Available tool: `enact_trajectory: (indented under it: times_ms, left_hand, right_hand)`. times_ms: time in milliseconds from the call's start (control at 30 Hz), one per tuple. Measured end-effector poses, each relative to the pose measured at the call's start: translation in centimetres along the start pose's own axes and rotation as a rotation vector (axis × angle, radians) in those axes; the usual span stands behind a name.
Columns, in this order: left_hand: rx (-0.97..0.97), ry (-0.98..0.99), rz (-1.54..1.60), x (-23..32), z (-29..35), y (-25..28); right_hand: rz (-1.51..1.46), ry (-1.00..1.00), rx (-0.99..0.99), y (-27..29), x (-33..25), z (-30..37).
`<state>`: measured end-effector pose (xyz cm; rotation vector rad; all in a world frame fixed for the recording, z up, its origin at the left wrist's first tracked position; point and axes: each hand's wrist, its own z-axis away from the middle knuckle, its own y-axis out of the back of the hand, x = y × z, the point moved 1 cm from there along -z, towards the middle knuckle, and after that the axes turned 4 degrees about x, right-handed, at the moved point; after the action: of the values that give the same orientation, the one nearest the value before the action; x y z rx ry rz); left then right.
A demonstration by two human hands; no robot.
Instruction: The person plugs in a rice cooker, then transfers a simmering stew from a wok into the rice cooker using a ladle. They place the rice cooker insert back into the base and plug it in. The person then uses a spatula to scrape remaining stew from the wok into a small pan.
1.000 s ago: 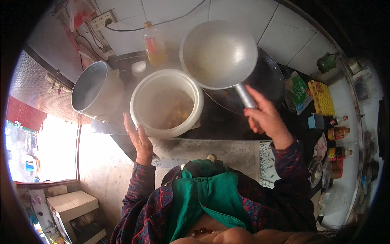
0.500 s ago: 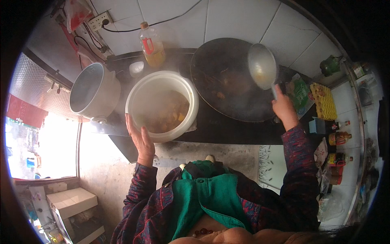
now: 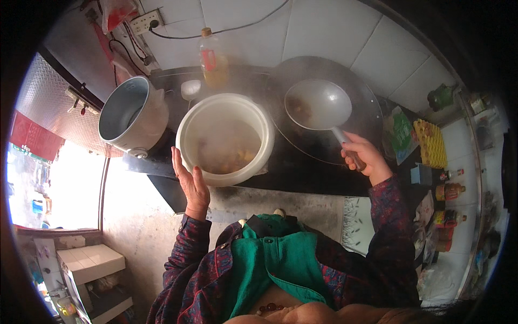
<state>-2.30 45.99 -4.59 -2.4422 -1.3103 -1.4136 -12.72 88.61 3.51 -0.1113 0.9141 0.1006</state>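
A large metal ladle (image 3: 324, 102) with some brown food in its bowl hangs tilted above the wide dark wok (image 3: 364, 121). My right hand (image 3: 368, 156) is closed around its handle. To the left stands a white round pot (image 3: 267, 132), with steaming chunky brown and yellow food (image 3: 232, 156) low inside it. My left hand (image 3: 191, 186) is open, fingers stretched out, and lies against the pot's near left side. Steam blurs the wok's inside and the pot's contents.
A grey metal pot (image 3: 132, 113) lies tilted at the left. Behind the white pot stand an oil bottle (image 3: 216, 65) and a small white bowl (image 3: 190, 89). Right of the wok are a green package (image 3: 399, 129), a yellow egg tray (image 3: 430, 143) and several sauce bottles (image 3: 450, 191).
My right hand has brought the ladle left and nearer over the wok, and brown food now shows in it. The left hand stays at the pot. The view has shifted slightly.
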Motion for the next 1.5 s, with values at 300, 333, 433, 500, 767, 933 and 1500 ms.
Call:
enact_trajectory:
  times_ms: [300,333,433,500,767,933,1500]
  left_hand:
    - [-0.014,0.003,0.038,-0.7,0.0,1.5]
    - [-0.025,-0.005,0.033,-0.8,0.0,1.7]
    - [-0.001,0.013,0.103,-1.1,0.0,2.1]
    - [-0.004,0.02,0.09,-1.4,0.0,2.7]
    - [-0.004,0.021,0.111,-2.7,0.0,6.1]
    - [-0.001,0.037,0.142,-3.9,0.0,8.2]
    - [-0.219,0.504,0.315,-12.9,-4.3,3.8]
  right_hand:
    - [0.122,0.158,0.007,-2.8,-2.8,5.5]
    - [0.127,0.175,-0.003,-3.5,-2.9,6.2]
    - [0.161,0.21,-0.033,-5.9,-3.5,7.3]
    - [0.197,0.219,-0.048,-7.7,-3.7,7.9]
    - [0.603,0.396,0.02,-15.3,-1.9,7.7]
    - [1.12,0.922,0.161,-18.7,0.0,6.5]
    - [0.562,0.404,0.242,-19.4,6.5,2.1]
